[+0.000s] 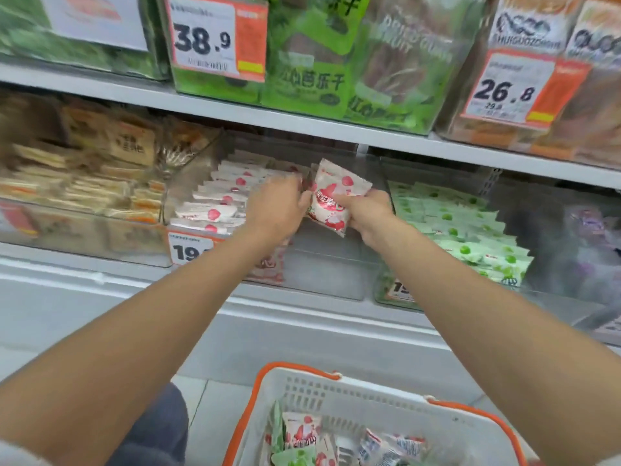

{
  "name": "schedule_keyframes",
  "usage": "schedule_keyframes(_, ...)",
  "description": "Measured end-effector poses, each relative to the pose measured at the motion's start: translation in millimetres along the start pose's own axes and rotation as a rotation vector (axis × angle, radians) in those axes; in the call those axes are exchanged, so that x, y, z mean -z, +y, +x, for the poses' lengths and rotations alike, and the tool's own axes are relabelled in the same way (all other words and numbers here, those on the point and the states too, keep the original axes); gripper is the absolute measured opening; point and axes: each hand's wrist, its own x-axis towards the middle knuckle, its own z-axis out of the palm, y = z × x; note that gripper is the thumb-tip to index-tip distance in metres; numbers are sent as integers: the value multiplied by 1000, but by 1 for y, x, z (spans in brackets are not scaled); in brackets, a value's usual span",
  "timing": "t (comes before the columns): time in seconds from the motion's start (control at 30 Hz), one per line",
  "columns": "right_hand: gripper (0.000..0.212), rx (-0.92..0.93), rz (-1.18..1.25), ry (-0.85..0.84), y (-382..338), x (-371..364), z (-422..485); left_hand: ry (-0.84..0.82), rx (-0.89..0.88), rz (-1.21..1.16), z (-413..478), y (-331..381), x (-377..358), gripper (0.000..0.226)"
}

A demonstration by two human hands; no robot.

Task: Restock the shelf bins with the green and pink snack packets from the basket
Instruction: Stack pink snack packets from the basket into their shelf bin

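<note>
My right hand (366,210) grips a pink-and-white snack packet (331,196) over the clear middle shelf bin (322,264). My left hand (279,206) reaches into the same bin, its fingers against the row of pink packets (218,200) standing at the bin's left; whether it holds one is hidden. The bin to the right holds stacked green packets (463,223). Below, a white basket (369,401) with orange handles holds loose pink and green packets (302,432).
A bin of brown and orange snack packets (84,176) stands left of the pink bin. The upper shelf (302,119) carries green bags and price tags reading 38.9 (205,38) and 26.8 (510,89). A dark, blurred bin lies at the far right.
</note>
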Motion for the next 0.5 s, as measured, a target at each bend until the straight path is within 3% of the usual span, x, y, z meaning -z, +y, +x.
schedule_keyframes(0.17, 39, -77, -96, 73, 11, -27, 76, -273, 39, 218, 34, -41, -17, 45)
schedule_keyframes(0.3, 33, -63, -16, 254, 36, -52, 132, -244, 11, 242, 33, -44, -26, 47)
schedule_keyframes(0.4, 56, -25, -25, 301, 49, -61, 151, -242, 26, 252, 34, -44, -26, 47)
schedule_keyframes(0.5, 53, -95, 2, 290, 41, -62, 132, -248, 40, 261, 34, -42, -26, 48)
